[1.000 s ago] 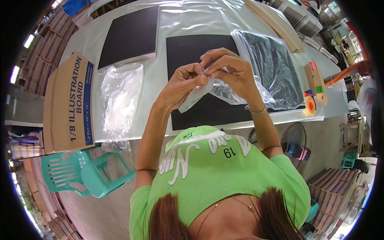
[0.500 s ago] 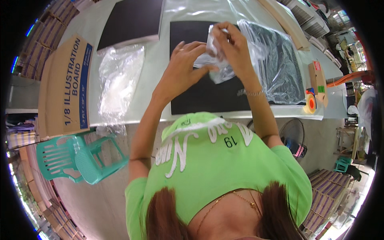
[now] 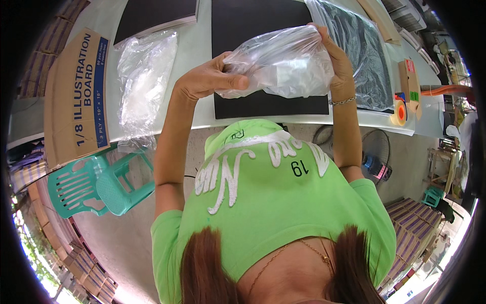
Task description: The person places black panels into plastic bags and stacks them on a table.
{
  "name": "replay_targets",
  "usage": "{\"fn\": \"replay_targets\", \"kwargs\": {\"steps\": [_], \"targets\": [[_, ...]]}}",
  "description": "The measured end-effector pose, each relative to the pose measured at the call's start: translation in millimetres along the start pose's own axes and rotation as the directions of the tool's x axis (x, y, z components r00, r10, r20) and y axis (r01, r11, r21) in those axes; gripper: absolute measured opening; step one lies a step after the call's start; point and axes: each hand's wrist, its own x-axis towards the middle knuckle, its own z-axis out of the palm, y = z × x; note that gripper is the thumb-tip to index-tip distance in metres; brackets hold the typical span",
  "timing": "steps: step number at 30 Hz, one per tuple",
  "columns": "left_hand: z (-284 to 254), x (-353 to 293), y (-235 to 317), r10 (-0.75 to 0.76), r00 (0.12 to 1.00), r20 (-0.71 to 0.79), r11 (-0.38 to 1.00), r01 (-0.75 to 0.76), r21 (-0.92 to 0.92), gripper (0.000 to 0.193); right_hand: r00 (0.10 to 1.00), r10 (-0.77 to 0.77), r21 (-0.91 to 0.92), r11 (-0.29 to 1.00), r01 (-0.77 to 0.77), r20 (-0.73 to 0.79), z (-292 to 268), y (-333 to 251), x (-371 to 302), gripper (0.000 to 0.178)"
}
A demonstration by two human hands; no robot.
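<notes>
Hands [image 3: 205, 78] hold clear plastic bag [image 3: 283, 61], seemingly just above black board [image 3: 273, 107].

A head-worn fisheye looks down at the nearby hands [image 3: 203, 80].

Table [image 3: 197, 41] free btwn bag pile [image 3: 144, 81] & blk board [image 3: 268, 106] bar L hand [image 3: 206, 79].

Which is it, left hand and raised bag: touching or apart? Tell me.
Touching: the head view shows the left hand gripping the raised bag at left.
</notes>
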Motion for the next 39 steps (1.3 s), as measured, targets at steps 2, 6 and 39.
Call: {"fn": "replay_targets", "kwargs": {"steps": [2,6,39], "targets": [[18.8,1.6,1.0,-0.049,0.995,-0.09,0.998,0.044,-0.051,0.04,0.999,-0.043,0.146,0.988,0.043,-0.004,-6.6,3.6,-2.1,0.027],[8.5,12.9,-7.0,-0.14,0.949,0.283,0.988,0.151,-0.018,0.03,0.978,-0.2,0.255,0.951,0.178,0.063,15.7,5.8,-6.6,0.03],[109.8,46.1,-36.0,0.46,0.825,-0.329,0.694,-0.102,0.713,0.033,0.815,-0.568,0.01,0.821,0.57,0.115,12.8,-105.7,-72.4,0.055]]}}
